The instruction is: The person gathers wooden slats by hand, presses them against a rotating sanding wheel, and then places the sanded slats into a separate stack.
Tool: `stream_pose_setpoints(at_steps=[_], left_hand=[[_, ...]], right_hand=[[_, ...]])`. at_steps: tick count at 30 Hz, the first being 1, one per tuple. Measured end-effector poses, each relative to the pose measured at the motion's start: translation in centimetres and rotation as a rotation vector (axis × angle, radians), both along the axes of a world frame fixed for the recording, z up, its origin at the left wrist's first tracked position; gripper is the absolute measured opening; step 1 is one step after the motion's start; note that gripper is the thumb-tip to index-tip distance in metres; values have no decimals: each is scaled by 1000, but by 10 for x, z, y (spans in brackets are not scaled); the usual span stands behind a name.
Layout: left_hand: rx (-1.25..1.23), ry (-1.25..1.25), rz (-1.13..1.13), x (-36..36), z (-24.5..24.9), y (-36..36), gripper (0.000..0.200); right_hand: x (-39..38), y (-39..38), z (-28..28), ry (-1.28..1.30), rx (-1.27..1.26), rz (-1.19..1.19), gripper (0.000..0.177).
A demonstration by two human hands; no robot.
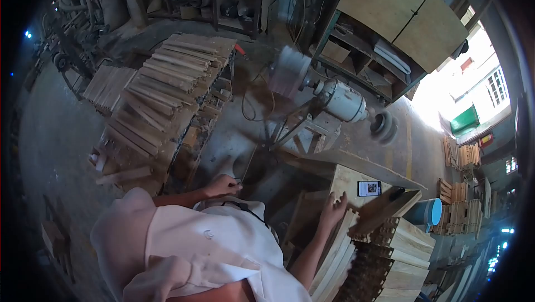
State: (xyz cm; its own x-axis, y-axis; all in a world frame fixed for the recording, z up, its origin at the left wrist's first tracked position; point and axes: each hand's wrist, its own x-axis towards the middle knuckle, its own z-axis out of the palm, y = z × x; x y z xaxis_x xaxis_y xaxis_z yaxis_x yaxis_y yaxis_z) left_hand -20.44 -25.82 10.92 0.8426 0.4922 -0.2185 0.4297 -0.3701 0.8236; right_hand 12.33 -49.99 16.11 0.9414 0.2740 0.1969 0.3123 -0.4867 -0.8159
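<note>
My left hand [224,185] is in front of my white shirt [217,235], its fingers curled together. What lies between them, if anything, is too small to make out. On the right, my right hand [334,208] has its fingers apart and holds nothing. It is at the edge of a wooden box-like stand [346,182], and a phone [369,189] with a lit screen lies on that stand. Below this hand are long pale wooden strips [338,254]. Ahead stands a motor [343,101] on a frame, with a blurred drum-shaped wheel [290,72] at its left end.
A bench at left carries rows of wooden sticks [173,70]. At the motor's right end is a blurred dark wheel [384,128]. Stacked notched wood pieces [404,257] and a blue bucket [424,213] stand at right. A cabinet [384,3] is behind. A cable [245,109] hangs near the motor.
</note>
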Motion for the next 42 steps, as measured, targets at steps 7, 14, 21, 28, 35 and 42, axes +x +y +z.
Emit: stream_pose_setpoints(at_steps=[7, 14, 21, 28, 35, 42], left_hand=[[-50, -38, 231, -38, -7, 112, 22], [-12, 342, 244, -80, -66, 154, 30], [-12, 384, 74, -67, -132, 199, 28], [-84, 346, 59, 3, -139, 216, 27], [-107, 463, 0, 97, -123, 237, 30], [-95, 526, -44, 113, -130, 260, 36]], right_hand=[[95, 45, -63, 64, -449, -619, 78], [117, 30, -91, 48, -477, -674, 72], [120, 37, -85, 106, -553, -705, 71], [125, 34, -77, 165, -592, -685, 72], [164, 22, -69, 74, -574, -727, 67], [204, -5, -85, -2, -668, -639, 66]])
